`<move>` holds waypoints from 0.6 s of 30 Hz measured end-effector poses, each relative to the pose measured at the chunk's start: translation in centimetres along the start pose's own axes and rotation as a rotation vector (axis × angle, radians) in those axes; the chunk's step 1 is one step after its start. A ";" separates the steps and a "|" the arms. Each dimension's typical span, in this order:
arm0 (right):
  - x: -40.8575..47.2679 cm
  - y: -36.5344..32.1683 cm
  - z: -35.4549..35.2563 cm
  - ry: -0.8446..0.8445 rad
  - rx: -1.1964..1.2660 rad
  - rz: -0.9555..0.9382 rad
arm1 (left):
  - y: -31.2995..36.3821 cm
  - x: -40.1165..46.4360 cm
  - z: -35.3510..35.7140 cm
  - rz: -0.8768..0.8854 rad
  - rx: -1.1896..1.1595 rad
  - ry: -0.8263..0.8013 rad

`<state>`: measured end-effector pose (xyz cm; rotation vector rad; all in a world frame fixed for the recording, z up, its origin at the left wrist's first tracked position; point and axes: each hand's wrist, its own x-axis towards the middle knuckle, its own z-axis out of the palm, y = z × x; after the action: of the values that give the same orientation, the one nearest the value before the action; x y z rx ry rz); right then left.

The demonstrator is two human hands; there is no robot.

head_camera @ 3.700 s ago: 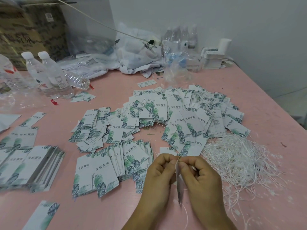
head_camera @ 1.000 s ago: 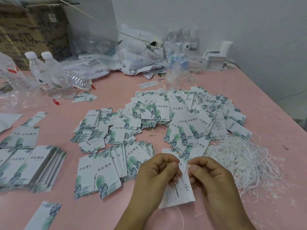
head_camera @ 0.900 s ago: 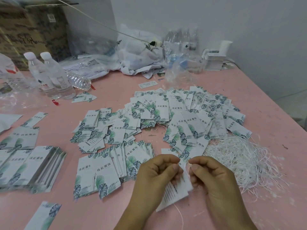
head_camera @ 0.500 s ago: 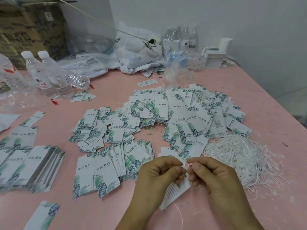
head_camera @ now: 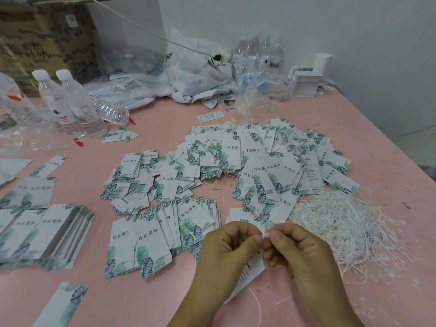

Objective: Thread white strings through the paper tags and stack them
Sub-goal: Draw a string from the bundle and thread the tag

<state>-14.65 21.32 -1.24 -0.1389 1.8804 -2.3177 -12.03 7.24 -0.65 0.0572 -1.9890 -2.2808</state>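
We see a pink table spread with work. Across its middle lies a wide scatter of leaf-printed paper tags, overlapping loosely. A fanned stack of tags sits nearer us, left of the hands, and another thick stack rests close to the left edge. To the right, a tangled heap of white strings lies just beside the scattered tags. At the far side stand two capped water bottles, crumpled plastic bags and a cardboard box.

Low in the view, our left hand and right hand meet thumb to thumb above the table. Both are curled closed in a pinch around one tag, held tilted with its printed back showing below the knuckles. At the pinch point a white string pokes up between the fingertips, and a thin strand trails down under the tag. Whether the string passes through the tag's hole, we cannot tell.
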 end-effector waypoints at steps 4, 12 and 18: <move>-0.1 0.2 0.2 -0.003 -0.006 -0.015 | 0.2 0.0 0.0 0.011 0.011 0.000; -0.1 0.4 0.1 0.016 -0.043 -0.031 | 0.3 -0.1 0.0 0.005 0.048 0.025; -0.2 0.6 0.0 0.017 -0.077 -0.051 | 0.0 0.0 0.1 -0.032 0.065 0.041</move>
<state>-14.46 21.21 -1.84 -0.1792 1.9977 -2.2871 -12.06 7.30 -0.64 0.1416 -2.0552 -2.2150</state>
